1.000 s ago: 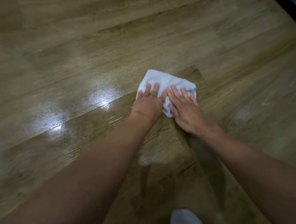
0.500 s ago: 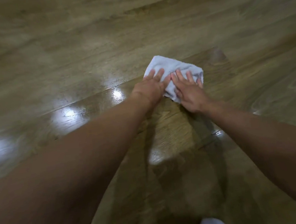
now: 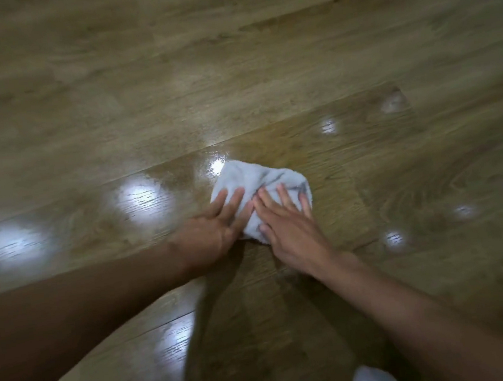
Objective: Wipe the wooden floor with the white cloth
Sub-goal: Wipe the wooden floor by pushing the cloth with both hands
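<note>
Both hands, left hand (image 3: pixel 214 227) and right hand (image 3: pixel 290 226), are pressing flat, fingers spread, on the white cloth (image 3: pixel 262 186), mid-wipe; next is likely pushing it across the wooden floor (image 3: pixel 232 69) ahead.

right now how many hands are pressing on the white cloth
2. The left hand presses flat on the left side of the white cloth; the right hand presses flat on its right side, fingers spread. No other hand is in view.
</note>
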The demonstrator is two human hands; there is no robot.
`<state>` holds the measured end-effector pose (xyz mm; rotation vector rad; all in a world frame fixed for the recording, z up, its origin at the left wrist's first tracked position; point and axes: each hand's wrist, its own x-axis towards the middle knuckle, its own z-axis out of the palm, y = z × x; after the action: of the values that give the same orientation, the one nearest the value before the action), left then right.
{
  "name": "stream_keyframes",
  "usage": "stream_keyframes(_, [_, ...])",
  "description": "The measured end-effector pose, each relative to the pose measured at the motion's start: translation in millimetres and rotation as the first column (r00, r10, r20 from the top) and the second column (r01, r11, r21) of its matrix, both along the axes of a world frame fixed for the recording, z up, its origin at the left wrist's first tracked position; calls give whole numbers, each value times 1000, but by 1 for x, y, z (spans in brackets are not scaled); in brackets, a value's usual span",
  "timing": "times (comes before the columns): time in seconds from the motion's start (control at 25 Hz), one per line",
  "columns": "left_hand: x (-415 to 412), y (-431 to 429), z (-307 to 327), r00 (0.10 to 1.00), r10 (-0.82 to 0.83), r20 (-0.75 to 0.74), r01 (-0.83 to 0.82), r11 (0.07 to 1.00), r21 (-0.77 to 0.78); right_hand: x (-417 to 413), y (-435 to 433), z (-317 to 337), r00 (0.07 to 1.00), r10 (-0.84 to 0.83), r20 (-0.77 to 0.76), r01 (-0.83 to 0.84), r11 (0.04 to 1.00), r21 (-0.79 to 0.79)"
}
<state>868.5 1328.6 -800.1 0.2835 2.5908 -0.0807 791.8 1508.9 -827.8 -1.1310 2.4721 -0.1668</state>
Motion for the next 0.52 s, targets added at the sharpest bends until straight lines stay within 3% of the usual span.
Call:
stream_keyframes(0.12, [-16,-25,8,985,168,51,-164,984,-66,-34,-53,2,994,109,-25,-108,994,15])
stream_keyframes(0.24, [-27,-34,16,953,297,61,-292,954,-69,-47,-75,3,994,107,-40,-105,994,32])
stream_keyframes(0.44, [51,-10,14,960,281,16,-281,960,-9,26,-46,-4,974,202,-103,-212,972,-97])
stream_keyframes(0.52, [85,-4,19,930,367,-12,-366,930,46,47,-48,-8,952,285,-112,-296,951,-93])
